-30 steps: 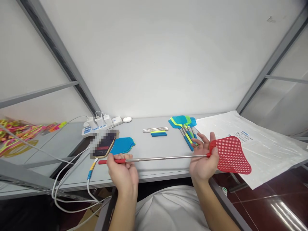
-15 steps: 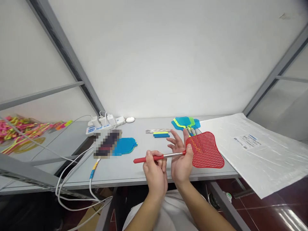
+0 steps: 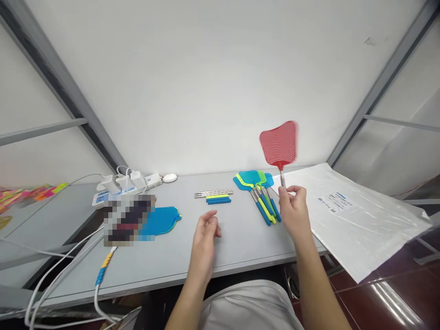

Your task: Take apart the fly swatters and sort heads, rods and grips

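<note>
My right hand [image 3: 293,208] grips the handle of a red fly swatter [image 3: 279,144] and holds it upright, its mesh head blurred in front of the white wall. My left hand [image 3: 205,234] hovers over the grey table [image 3: 178,256] with loosely curled fingers and holds nothing. A pile of blue, green and yellow fly swatters [image 3: 258,192] lies just left of my right hand. A short way beyond my left hand lie a few metal rods and blue and yellow handle sleeves [image 3: 215,196].
A blue swatter head [image 3: 161,220] lies beside a blurred-out phone [image 3: 128,219]. A power strip with chargers [image 3: 120,183] and a white mouse [image 3: 169,177] sit at the back. A plastic bag [image 3: 357,215] covers the right. Cables [image 3: 62,275] hang at left.
The swatter's rod was pushed in and shortened between both hands. My left hand let go, and my right hand swung the swatter upright.
</note>
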`<state>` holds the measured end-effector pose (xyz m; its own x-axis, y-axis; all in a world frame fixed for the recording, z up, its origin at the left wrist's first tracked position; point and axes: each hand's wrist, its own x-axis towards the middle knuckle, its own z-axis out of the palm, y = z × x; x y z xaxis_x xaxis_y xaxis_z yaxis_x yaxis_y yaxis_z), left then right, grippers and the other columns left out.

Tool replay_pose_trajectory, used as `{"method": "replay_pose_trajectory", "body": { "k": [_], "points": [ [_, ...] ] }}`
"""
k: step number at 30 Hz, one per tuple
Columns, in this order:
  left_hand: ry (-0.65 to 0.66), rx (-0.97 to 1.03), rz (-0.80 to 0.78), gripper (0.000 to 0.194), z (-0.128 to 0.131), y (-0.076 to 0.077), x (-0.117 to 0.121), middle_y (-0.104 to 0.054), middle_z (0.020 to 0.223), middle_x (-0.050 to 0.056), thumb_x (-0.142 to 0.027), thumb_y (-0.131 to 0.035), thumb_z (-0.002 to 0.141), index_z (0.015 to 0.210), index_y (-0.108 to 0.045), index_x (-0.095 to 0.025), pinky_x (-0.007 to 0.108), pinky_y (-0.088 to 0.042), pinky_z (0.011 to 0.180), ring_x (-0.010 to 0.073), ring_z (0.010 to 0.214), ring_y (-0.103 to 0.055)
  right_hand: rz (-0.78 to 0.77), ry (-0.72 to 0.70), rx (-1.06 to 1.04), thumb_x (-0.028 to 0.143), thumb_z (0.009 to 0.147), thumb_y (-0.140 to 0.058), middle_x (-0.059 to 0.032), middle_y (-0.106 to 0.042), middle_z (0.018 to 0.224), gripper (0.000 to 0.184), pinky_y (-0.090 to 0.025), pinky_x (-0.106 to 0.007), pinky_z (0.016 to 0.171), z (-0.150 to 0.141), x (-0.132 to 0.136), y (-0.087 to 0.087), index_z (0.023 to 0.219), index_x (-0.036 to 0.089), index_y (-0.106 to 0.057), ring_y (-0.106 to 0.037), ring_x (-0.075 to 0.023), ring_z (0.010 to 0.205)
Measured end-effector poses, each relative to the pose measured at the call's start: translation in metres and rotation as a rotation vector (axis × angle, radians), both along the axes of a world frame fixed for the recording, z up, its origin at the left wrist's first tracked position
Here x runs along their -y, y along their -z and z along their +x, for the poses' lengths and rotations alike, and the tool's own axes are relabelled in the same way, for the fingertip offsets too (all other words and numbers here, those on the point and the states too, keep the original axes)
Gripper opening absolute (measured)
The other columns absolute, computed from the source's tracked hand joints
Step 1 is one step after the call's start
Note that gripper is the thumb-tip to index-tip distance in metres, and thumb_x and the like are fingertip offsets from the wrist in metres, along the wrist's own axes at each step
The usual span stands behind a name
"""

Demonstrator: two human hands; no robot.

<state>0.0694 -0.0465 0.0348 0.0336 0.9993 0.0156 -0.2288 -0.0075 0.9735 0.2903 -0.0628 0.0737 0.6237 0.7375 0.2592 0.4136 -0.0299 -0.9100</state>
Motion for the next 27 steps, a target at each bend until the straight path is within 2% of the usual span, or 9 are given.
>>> {"method": "replay_pose_trajectory", "body": {
  "k": [3, 5, 7, 10, 14, 20, 22, 24, 27],
  "points": [
    [-0.046, -0.229, 0.147, 0.030, -0.031, -0.001, -0.016, -0.060, 0.085, 0.002, -0.046, -0.060, 0.088, 0.106, -0.067, -0.024, 0.029, -0.042, 0.080, 0.0179, 0.081, -0.054, -0.136, 0.003, 0.134, 0.046, 0.095, -0.047, -0.0003, -0.060, 0.069, 0.036, -0.042, -0.033, 0.061, 0.029, -0.023, 0.000, 0.118, 0.019, -0.045, -0.055, -0.0193, 0.058],
    [-0.114, -0.431, 0.289, 0.026, -0.052, 0.002, -0.022, -0.062, 0.097, 0.005, -0.045, -0.059, 0.088, 0.102, -0.067, -0.025, 0.032, -0.042, 0.083, 0.0213, 0.089, -0.056, -0.229, -0.008, 0.216, 0.036, 0.094, -0.051, -0.0062, -0.064, 0.078, 0.031, -0.045, -0.035, 0.067, 0.036, -0.039, 0.007, 0.118, 0.016, -0.051, -0.059, -0.0209, 0.067],
    [-0.201, -0.586, 0.392, 0.023, -0.072, 0.006, -0.027, -0.062, 0.101, 0.006, -0.043, -0.056, 0.090, 0.099, -0.066, -0.025, 0.034, -0.042, 0.084, 0.0232, 0.092, -0.056, -0.306, -0.018, 0.281, 0.034, 0.094, -0.055, -0.0092, -0.065, 0.092, 0.029, -0.049, -0.037, 0.074, 0.036, -0.052, 0.017, 0.116, 0.015, -0.057, -0.062, -0.0206, 0.079],
    [-0.295, -0.698, 0.431, 0.022, -0.093, 0.016, -0.031, -0.061, 0.101, 0.006, -0.040, -0.051, 0.093, 0.099, -0.064, -0.024, 0.034, -0.044, 0.081, 0.0225, 0.089, -0.056, -0.390, -0.025, 0.347, 0.038, 0.095, -0.057, -0.0080, -0.063, 0.113, 0.031, -0.053, -0.040, 0.083, 0.031, -0.064, 0.031, 0.118, 0.017, -0.059, -0.063, -0.0194, 0.094],
    [-0.319, -0.757, 0.445, 0.022, -0.100, 0.022, -0.033, -0.061, 0.102, 0.006, -0.039, -0.048, 0.095, 0.099, -0.062, -0.023, 0.034, -0.045, 0.081, 0.0222, 0.090, -0.056, -0.442, -0.045, 0.413, 0.037, 0.094, -0.058, -0.0088, -0.061, 0.121, 0.033, -0.053, -0.043, 0.087, 0.025, -0.068, 0.042, 0.121, 0.018, -0.059, -0.062, -0.0210, 0.102],
    [-0.240, -0.804, 0.476, 0.019, -0.094, 0.023, -0.033, -0.062, 0.103, 0.006, -0.038, -0.050, 0.094, 0.096, -0.063, -0.024, 0.037, -0.043, 0.086, 0.0233, 0.095, -0.056, -0.404, -0.087, 0.433, 0.034, 0.094, -0.058, -0.0093, -0.062, 0.120, 0.029, -0.050, -0.044, 0.091, 0.033, -0.058, 0.041, 0.116, 0.017, -0.062, -0.061, -0.0223, 0.105],
    [-0.238, -0.811, 0.487, 0.019, -0.095, 0.023, -0.033, -0.062, 0.103, 0.006, -0.038, -0.049, 0.094, 0.095, -0.063, -0.024, 0.037, -0.043, 0.087, 0.0239, 0.095, -0.055, -0.368, -0.086, 0.405, 0.028, 0.094, -0.053, -0.0102, -0.066, 0.117, 0.025, -0.047, -0.040, 0.092, 0.043, -0.046, 0.038, 0.112, 0.018, -0.065, -0.062, -0.0232, 0.106],
    [-0.231, -0.820, 0.492, 0.020, -0.095, 0.023, -0.033, -0.062, 0.103, 0.007, -0.038, -0.049, 0.095, 0.095, -0.062, -0.024, 0.038, -0.043, 0.087, 0.0247, 0.096, -0.055, -0.322, -0.056, 0.366, 0.023, 0.093, -0.044, -0.0105, -0.068, 0.113, 0.029, -0.046, -0.038, 0.091, 0.054, -0.031, 0.036, 0.111, 0.019, -0.067, -0.062, -0.0240, 0.106],
    [-0.215, -0.862, 0.508, 0.020, -0.095, 0.022, -0.034, -0.062, 0.103, 0.007, -0.038, -0.048, 0.095, 0.095, -0.062, -0.023, 0.039, -0.042, 0.088, 0.0257, 0.099, -0.055, -0.243, 0.022, 0.299, 0.025, 0.091, -0.038, -0.0102, -0.070, 0.105, 0.034, -0.046, -0.037, 0.085, 0.065, -0.007, 0.033, 0.109, 0.018, -0.066, -0.063, -0.0244, 0.099]
  ]
}}
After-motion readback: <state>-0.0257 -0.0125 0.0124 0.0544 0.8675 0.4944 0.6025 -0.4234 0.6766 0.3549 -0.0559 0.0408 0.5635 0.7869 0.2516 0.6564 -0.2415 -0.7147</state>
